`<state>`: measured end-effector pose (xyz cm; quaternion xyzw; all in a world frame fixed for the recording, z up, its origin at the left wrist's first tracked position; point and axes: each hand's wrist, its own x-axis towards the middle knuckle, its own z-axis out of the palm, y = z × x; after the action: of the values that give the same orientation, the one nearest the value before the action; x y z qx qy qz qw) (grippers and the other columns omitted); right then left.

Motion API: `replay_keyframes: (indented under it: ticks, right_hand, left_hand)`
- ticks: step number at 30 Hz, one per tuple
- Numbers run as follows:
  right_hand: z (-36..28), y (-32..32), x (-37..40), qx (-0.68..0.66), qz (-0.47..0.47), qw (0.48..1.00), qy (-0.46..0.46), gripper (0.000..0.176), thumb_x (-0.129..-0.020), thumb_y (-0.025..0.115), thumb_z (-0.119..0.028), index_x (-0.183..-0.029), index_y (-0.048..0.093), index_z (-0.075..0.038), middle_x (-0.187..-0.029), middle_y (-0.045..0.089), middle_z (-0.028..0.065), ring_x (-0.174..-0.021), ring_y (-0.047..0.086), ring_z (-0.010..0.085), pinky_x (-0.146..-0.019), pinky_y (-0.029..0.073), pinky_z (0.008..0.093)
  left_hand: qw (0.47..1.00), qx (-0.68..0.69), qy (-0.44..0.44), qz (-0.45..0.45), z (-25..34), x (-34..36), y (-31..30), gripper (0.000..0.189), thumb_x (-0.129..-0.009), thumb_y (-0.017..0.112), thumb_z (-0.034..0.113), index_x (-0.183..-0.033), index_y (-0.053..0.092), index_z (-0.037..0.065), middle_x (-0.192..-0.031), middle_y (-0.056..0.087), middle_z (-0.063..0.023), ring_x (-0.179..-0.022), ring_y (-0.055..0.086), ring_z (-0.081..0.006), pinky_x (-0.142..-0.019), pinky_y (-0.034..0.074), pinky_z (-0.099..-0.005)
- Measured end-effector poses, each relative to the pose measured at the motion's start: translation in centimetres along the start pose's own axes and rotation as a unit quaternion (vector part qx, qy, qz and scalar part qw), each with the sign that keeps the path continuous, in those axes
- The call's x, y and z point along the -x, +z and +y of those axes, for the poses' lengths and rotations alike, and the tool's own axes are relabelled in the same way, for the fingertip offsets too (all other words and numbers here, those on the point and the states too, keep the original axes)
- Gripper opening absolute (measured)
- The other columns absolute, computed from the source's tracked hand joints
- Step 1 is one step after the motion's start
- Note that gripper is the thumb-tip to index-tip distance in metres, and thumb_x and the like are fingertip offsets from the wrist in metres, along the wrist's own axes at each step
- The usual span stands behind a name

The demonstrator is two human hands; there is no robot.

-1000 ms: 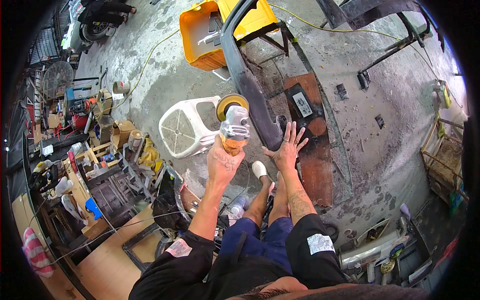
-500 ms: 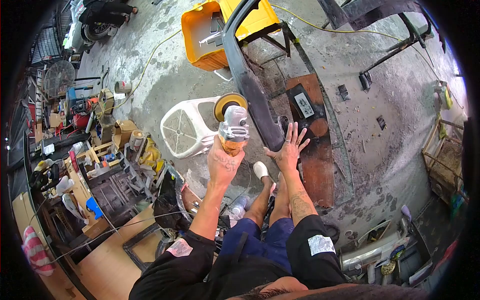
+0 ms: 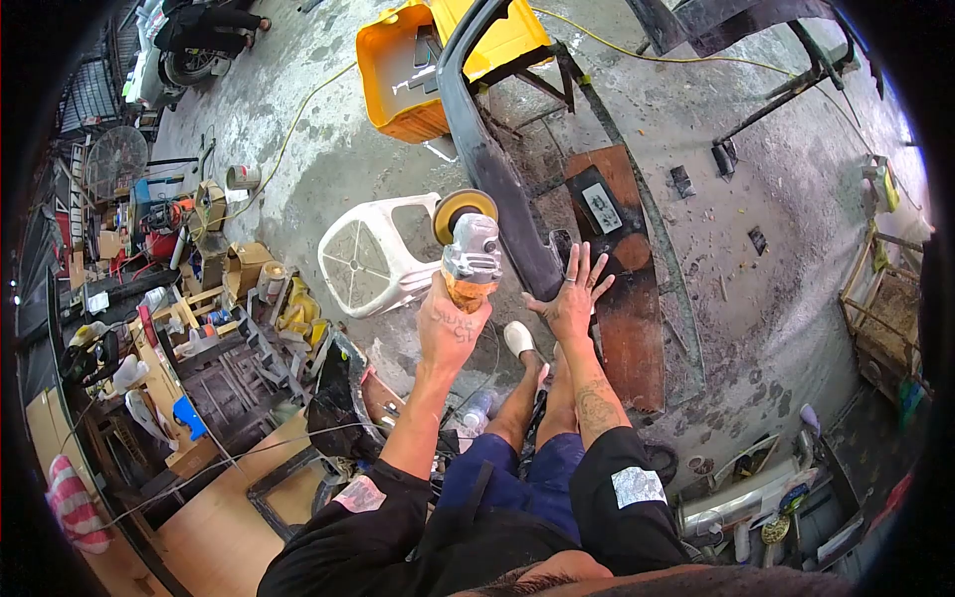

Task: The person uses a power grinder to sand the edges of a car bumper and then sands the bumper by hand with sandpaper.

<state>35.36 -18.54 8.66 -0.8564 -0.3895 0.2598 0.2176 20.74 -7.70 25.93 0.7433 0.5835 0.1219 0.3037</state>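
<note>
My left hand point(image 3: 453, 323) is wrapped round the body of an angle grinder point(image 3: 472, 261), which has tape on its grip. The grinder's round yellow-brown disc point(image 3: 462, 213) points away from me, right beside a long, dark, curved panel point(image 3: 497, 184). That panel runs from the top of the view down towards my legs. At its near end my right hand point(image 3: 569, 306) lies with fingers spread, the thumb against the panel's edge.
A white plastic stool point(image 3: 383, 249) lies on its side left of the panel. Beyond it stands a yellow crate point(image 3: 403, 124). A brown board point(image 3: 632, 348) carries a dark piece with a pale rectangle point(image 3: 602, 207). Clutter and cardboard boxes point(image 3: 246, 269) fill the left.
My left hand and the grinder have shifted slightly right, bringing the disc a little closer to the panel. My right hand stays spread at the panel's near end.
</note>
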Motion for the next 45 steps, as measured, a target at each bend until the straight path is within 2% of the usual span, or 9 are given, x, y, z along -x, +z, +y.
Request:
replay_keyframes:
  ticks: [5, 11, 14, 20, 23, 25, 26, 28, 45]
  right_hand:
    - [0.1, 0.0, 0.0, 0.007, -0.012, 1.0, 0.005, 0.157, -0.052, 0.096, -0.06, -0.171, 0.007, -0.01, -0.178, 0.007, 0.0106, -0.163, -0.011, 0.0427, -0.125, -0.009, 0.0695]
    - [0.3, 0.4, 0.0, -0.006, 0.015, 1.0, -0.016, 0.157, -0.052, 0.096, -0.061, -0.171, 0.007, -0.01, -0.178, 0.007, 0.0112, -0.163, -0.011, 0.0433, -0.124, -0.008, 0.0714]
    - [0.2, 0.3, 0.0, -0.005, 0.018, 1.0, -0.016, 0.157, -0.052, 0.096, -0.061, -0.171, 0.007, -0.01, -0.178, 0.007, 0.0108, -0.163, -0.011, 0.0427, -0.124, -0.008, 0.0711]
    - [0.3, 0.5, 0.0, -0.005, 0.016, 1.0, -0.011, 0.158, -0.052, 0.097, -0.06, -0.171, 0.006, -0.011, -0.179, 0.007, 0.0101, -0.163, -0.011, 0.0416, -0.125, -0.008, 0.0706]
    - [0.5, 0.5, -0.1, -0.005, 0.012, 1.0, -0.01, 0.157, -0.053, 0.097, -0.059, -0.171, 0.006, -0.011, -0.179, 0.008, 0.0103, -0.163, -0.011, 0.0417, -0.124, -0.008, 0.0707]
    - [0.4, 0.6, 0.0, -0.006, 0.029, 0.999, -0.022, 0.157, -0.054, 0.096, -0.059, -0.171, 0.005, -0.011, -0.179, 0.008, 0.0106, -0.163, -0.011, 0.0418, -0.124, -0.008, 0.0707]
    - [0.4, 0.7, 0.0, -0.007, 0.029, 0.999, -0.022, 0.157, -0.054, 0.096, -0.059, -0.171, 0.005, -0.011, -0.179, 0.008, 0.0106, -0.163, -0.011, 0.0418, -0.124, -0.008, 0.0707]
    - [0.4, 0.6, 0.0, -0.001, 0.021, 1.0, -0.018, 0.157, -0.054, 0.096, -0.059, -0.171, 0.004, -0.011, -0.179, 0.008, 0.0108, -0.163, -0.011, 0.042, -0.124, -0.008, 0.0708]
    - [0.3, 0.4, 0.0, -0.004, 0.008, 1.0, -0.006, 0.157, -0.053, 0.098, -0.056, -0.171, 0.004, -0.011, -0.179, 0.008, 0.0097, -0.163, -0.011, 0.0412, -0.125, -0.01, 0.0679]
  left_hand:
    - [1.0, -0.001, 0.0, 0.0, -0.1, 0.1, 0.2, 0.04, -0.082, 0.083, 0.015, -0.112, 0.062, -0.001, -0.096, 0.073, -0.024, -0.09, 0.073, -0.0441, -0.08, 0.056, -0.0469]
    - [1.0, 0.013, -0.01, 0.004, -0.1, 0.1, 0.2, 0.04, -0.082, 0.082, 0.015, -0.112, 0.062, -0.001, -0.097, 0.074, -0.0237, -0.09, 0.073, -0.0431, -0.08, 0.056, -0.0465]
    - [1.0, 0.025, -0.003, -0.003, -0.3, 0.0, 0.2, 0.047, -0.079, 0.082, 0.018, -0.114, 0.058, -0.002, -0.099, 0.072, -0.0266, -0.092, 0.071, -0.0484, -0.079, 0.057, -0.0513]
    - [1.0, 0.014, -0.02, -0.014, -0.6, 0.1, -0.1, 0.045, -0.08, 0.082, 0.017, -0.114, 0.059, -0.002, -0.099, 0.073, -0.0256, -0.093, 0.072, -0.0467, -0.079, 0.057, -0.0505]
    - [0.998, 0.057, -0.001, -0.004, -0.4, 0.3, -0.1, 0.045, -0.08, 0.083, 0.017, -0.114, 0.06, -0.002, -0.098, 0.074, -0.0253, -0.093, 0.073, -0.0462, -0.079, 0.057, -0.05]
    - [0.999, 0.034, -0.021, -0.001, -0.1, 0.4, -0.4, 0.043, -0.081, 0.083, 0.016, -0.115, 0.063, -0.001, -0.098, 0.075, -0.0213, -0.09, 0.075, -0.0396, -0.081, 0.058, -0.0436]
    - [0.999, 0.033, -0.021, 0.0, 0.1, 0.5, -0.5, 0.043, -0.081, 0.083, 0.016, -0.115, 0.063, -0.001, -0.098, 0.075, -0.0213, -0.09, 0.075, -0.0396, -0.081, 0.058, -0.0436]
    - [0.999, 0.045, -0.016, -0.002, 0.5, 0.4, -0.5, 0.046, -0.079, 0.084, 0.017, -0.113, 0.06, -0.002, -0.097, 0.074, -0.0256, -0.092, 0.073, -0.0465, -0.079, 0.057, -0.0499]
    - [0.999, 0.025, -0.017, -0.016, 0.8, 0.1, -0.5, 0.047, -0.08, 0.083, 0.02, -0.115, 0.061, -0.002, -0.097, 0.074, -0.0255, -0.093, 0.073, -0.0467, -0.08, 0.058, -0.0502]
